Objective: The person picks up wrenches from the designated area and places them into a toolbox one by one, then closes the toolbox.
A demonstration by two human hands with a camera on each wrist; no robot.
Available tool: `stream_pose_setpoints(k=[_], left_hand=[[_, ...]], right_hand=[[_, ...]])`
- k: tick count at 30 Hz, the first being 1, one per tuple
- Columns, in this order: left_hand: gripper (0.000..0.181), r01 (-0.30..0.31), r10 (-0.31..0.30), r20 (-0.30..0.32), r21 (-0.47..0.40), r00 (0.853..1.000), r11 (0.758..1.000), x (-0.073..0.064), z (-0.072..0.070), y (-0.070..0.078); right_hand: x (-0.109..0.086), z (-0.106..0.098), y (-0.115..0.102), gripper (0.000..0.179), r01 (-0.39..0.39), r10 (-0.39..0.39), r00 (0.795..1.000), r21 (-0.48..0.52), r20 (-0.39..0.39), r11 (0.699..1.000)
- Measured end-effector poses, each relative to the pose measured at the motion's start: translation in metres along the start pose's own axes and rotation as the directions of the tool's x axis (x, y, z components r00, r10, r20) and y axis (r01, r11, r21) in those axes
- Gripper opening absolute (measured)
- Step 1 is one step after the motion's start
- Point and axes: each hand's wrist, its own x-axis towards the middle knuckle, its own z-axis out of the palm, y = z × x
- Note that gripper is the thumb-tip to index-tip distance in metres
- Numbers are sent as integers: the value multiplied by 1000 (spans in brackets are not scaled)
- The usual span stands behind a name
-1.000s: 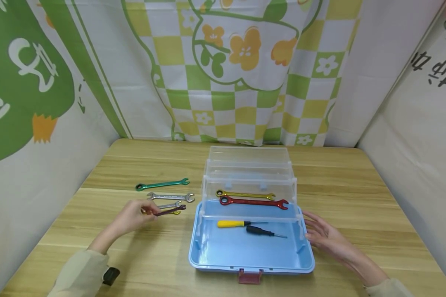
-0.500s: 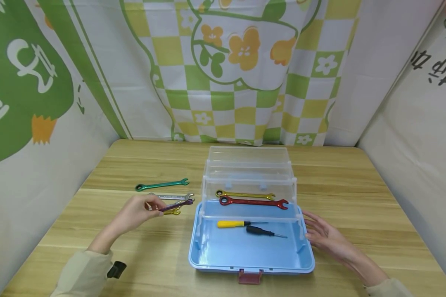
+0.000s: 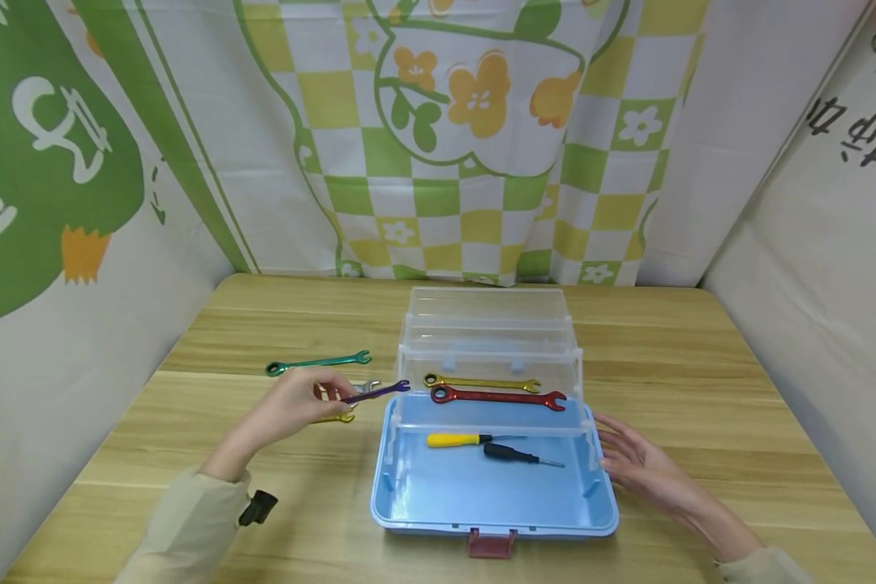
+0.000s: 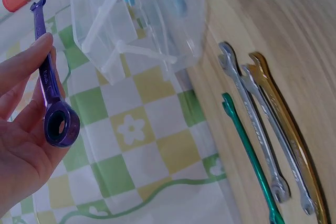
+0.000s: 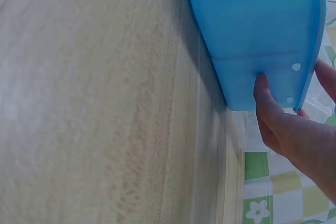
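A purple combination wrench (image 4: 48, 77) is pinched between the thumb and fingers of my left hand (image 3: 299, 403), off the table and just left of the toolbox. Its ring end shows in the left wrist view; in the head view the hand hides that end. My right hand (image 3: 650, 470) rests against the right side of the blue toolbox (image 3: 496, 495), and a fingertip touches the outer wall (image 5: 252, 40) in the right wrist view. On the table by my left hand lie a green wrench (image 4: 249, 156), two silver wrenches (image 4: 254, 119) and a gold wrench (image 4: 289, 129), partly covered in the head view.
The toolbox stands with its clear trays (image 3: 489, 304) raised at the back. A yellow-green wrench (image 3: 482, 384) and a red wrench (image 3: 500, 397) lie in a tray. Yellow (image 3: 453, 440) and black (image 3: 507, 453) screwdrivers lie in the base. A curtain hangs behind the table.
My left hand has carried the purple wrench up and to the right, away from the gold wrench and towards the toolbox. The right hand has stayed at the toolbox's side.
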Motion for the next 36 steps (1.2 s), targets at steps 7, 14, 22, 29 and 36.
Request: stream_pose_setpoints(k=[7,14,22,29,36], left_hand=[[12,-69,70,12,-23,998,997,15,6,10],[12,-122,121,47,3,991,993,31,10,23],[13,-155,159,105,-46,982,987,50,18,37],[12,-210,209,153,-12,966,978,66,26,47],[13,-262,248,227,30,942,965,79,35,59]], right_hand=[[0,0,0,68,7,-7,1000,4,5,1000],[0,-1,1,68,15,-15,1000,10,16,1000],[-1,1,-1,68,3,-3,1000,0,2,1000],[-1,1,-3,69,-5,5,1000,-10,2,1000],[-1,0,-1,69,18,-17,1000,-13,13,1000]])
